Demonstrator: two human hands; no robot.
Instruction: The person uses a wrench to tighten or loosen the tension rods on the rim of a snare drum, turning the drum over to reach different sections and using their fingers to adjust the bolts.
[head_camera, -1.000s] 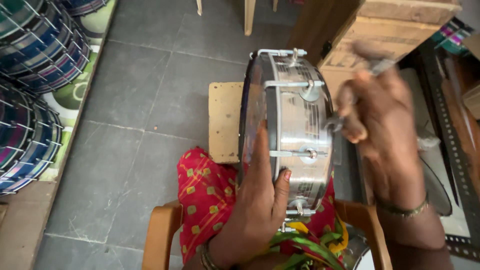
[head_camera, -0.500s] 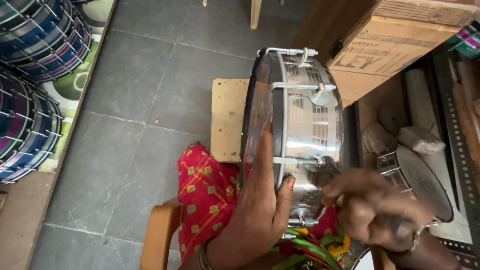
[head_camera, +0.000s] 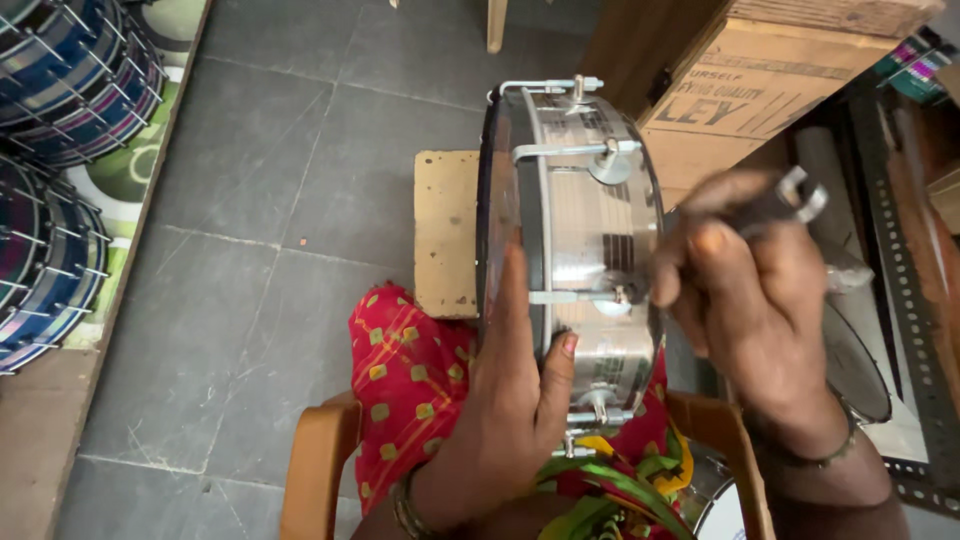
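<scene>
Two hands work on one metal-shelled drum (head_camera: 590, 230), which stands on edge across the person's lap, its chrome side turned up toward the camera.

Left hand (head_camera: 510, 400): palm flat against the drumhead side, fingers (head_camera: 515, 300) extended upward along the dark rim, thumb (head_camera: 558, 375) wrapped over onto the shell. The fingers press and steady the drum rather than enclose it; grip is open-handed.

Right hand (head_camera: 750, 300): fingers clenched around a small metal tuning key (head_camera: 795, 195), whose forked end sticks out just above the knuckles. The hand sits just beside the shell, right of a tension rod (head_camera: 575, 297) that runs across the shell directly in front of the fingertips. Whether the key touches the rod's lug I cannot tell; that area is blurred.

Around the fingers: a second tension rod (head_camera: 570, 150) lies above the left fingertips. Red patterned cloth (head_camera: 410, 370) covers the lap below the left wrist. A pale wooden block (head_camera: 447, 230) lies on the grey tiled floor (head_camera: 270, 200) left of the left fingers. Stacked blue striped drums (head_camera: 70, 70) stand well apart, far left. A cardboard box (head_camera: 740, 100) sits above the right hand.
</scene>
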